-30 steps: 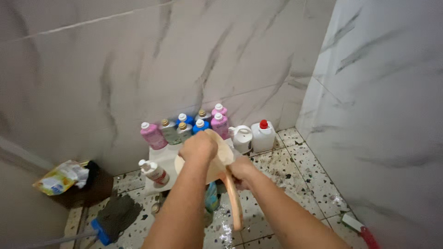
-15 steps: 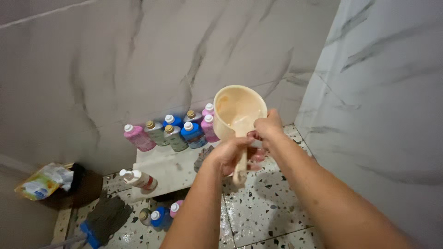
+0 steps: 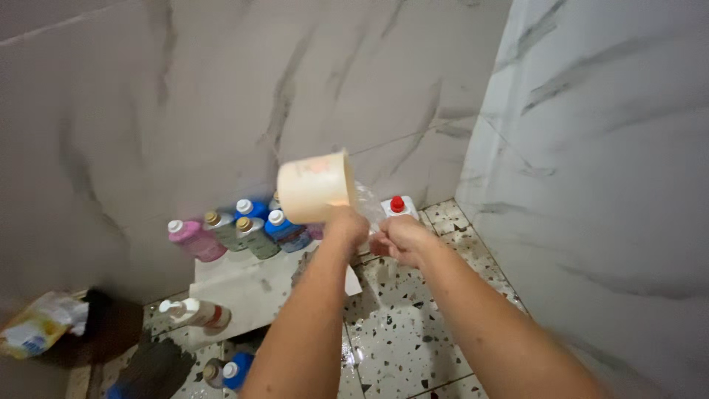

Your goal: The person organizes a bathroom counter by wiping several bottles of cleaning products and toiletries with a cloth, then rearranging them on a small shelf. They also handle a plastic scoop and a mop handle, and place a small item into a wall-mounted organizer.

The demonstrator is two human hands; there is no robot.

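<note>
Holding a cream plastic water dipper [image 3: 314, 188] up at chest height in the corner of a marble-tiled bathroom, tipped on its side with the mouth turned away from me toward the back wall [image 3: 221, 111]. Left hand [image 3: 347, 225] has its fingers wrapped tight around the dipper's handle at the base of the cup; right hand [image 3: 399, 238] sits just beside it, fingers curled in, and looks closed on the handle's lower end, though motion blur hides the exact contact. I see a faint sheet of water [image 3: 367, 201] spilling off the rim near the hands. Below sits a low white ledge [image 3: 244, 284] with a row of bottles: pink [image 3: 193, 240], two olive ones with gold caps [image 3: 255, 235], blue [image 3: 284, 229], plus a white jug with a red cap [image 3: 399, 207] against the wall. My read for doing this cleanly: keep both grips locked on the handle, tilt from the wrists not the elbows, aim the mouth at the wall above the bottles so they don't get knocked. Terrazzo floor [image 3: 413, 332] is already wet, so footing matters.
</note>
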